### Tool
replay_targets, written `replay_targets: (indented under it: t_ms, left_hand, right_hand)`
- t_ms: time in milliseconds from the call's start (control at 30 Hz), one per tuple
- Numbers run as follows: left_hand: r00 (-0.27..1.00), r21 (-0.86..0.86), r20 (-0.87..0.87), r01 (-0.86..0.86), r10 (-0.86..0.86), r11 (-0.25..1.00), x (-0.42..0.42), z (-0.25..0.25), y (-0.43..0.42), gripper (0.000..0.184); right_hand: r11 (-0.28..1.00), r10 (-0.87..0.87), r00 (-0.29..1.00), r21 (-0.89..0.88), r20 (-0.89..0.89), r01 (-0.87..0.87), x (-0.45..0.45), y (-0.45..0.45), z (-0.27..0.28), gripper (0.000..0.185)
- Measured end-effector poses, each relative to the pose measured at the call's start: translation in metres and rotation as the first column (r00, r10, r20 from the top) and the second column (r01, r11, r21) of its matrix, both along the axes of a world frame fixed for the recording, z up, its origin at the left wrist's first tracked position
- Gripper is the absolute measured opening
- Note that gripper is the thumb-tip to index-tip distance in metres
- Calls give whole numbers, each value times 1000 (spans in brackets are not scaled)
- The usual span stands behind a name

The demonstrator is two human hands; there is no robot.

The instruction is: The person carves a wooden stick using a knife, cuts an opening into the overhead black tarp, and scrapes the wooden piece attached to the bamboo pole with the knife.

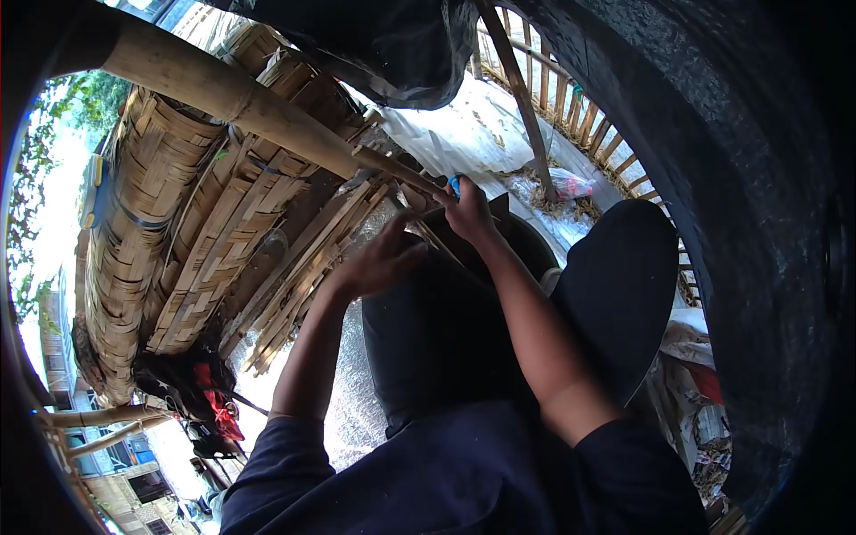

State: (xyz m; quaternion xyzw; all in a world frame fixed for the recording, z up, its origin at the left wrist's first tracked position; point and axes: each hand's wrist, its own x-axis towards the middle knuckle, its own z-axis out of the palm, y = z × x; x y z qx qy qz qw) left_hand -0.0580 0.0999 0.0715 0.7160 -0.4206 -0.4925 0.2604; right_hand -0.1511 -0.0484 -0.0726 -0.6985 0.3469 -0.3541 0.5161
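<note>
In the background, rolled woven mats (147,232) lie at the left, with loose bamboo strips (308,276) beside them. The left hand (379,263) is half open near the left knee (428,290), its hold unclear. Farther right, a wooden stick (399,168) reaches the right hand (470,214), curled around a small blue object (455,185), with slatted fencing (586,122) beyond.

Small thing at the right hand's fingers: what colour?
The small thing is bright blue; the head view shows it.

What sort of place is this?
Probably a simple outdoor shelter used for bamboo work: a big woven bamboo roll and a pile of split strips are at picture left, with a dark sheet hanging at right.
</note>
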Motion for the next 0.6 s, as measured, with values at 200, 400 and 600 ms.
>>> replay_targets:
  t_ms: [200,400,600]
  left_hand:
    - [537,74,672,637,-510,768,-18,-41,45,50]
    - [256,218,896,458,-363,862,66,-95,23,56]
    - [617,-123,756,-198,221,972,109,-63,-34,72]
  right_hand:
    - [1000,7,1000,-27,11,-7,-1,5,0,26]
    - [999,6,1000,-32,27,-5,-7,3,3,24]
    - [1000,25,1000,9,-19,-24,-7,0,0,24]
